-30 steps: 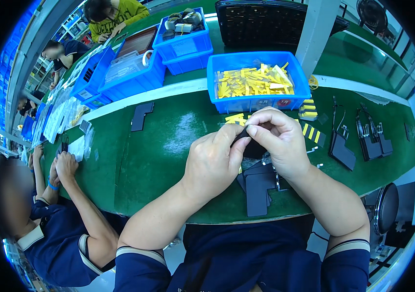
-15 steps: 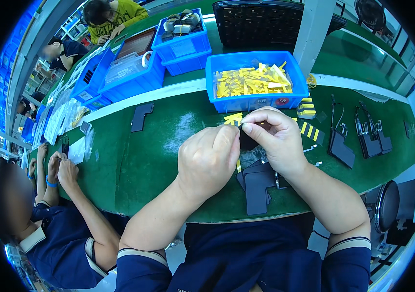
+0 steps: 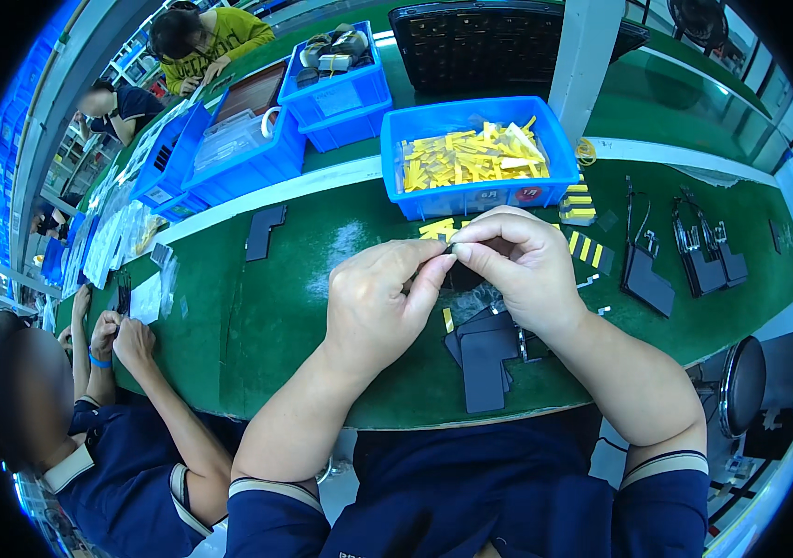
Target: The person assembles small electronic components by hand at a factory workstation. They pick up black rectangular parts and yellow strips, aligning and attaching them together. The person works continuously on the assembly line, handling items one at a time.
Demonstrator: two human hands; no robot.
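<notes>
My left hand [image 3: 378, 298] and my right hand [image 3: 525, 270] meet over the bench, thumbs and forefingers pinched together at the tips. A tiny dark bit [image 3: 449, 248] shows between them; its kind is too small to tell. Just below the fingers a dark surface is partly hidden by my right hand. Nearer me lies a stack of flat black L-shaped pieces [image 3: 485, 372], beside a crumpled clear film [image 3: 471, 302]. Yellow strips [image 3: 437, 229] lie just beyond my fingertips, and a single yellow strip [image 3: 448, 320] sits by the stack.
A blue bin [image 3: 452, 201] full of yellow strips stands ahead. Right of it lie striped black-and-yellow pieces [image 3: 592, 251] and black L-shaped parts with cables [image 3: 647, 279]. More blue bins [image 3: 247, 172] stand back left. A co-worker's hands [image 3: 122, 335] work at the left.
My left hand's fingers have shifted from a tight curl to a more extended pinch, with the thumb now showing. The view has shifted slightly, and both hands stay together.
</notes>
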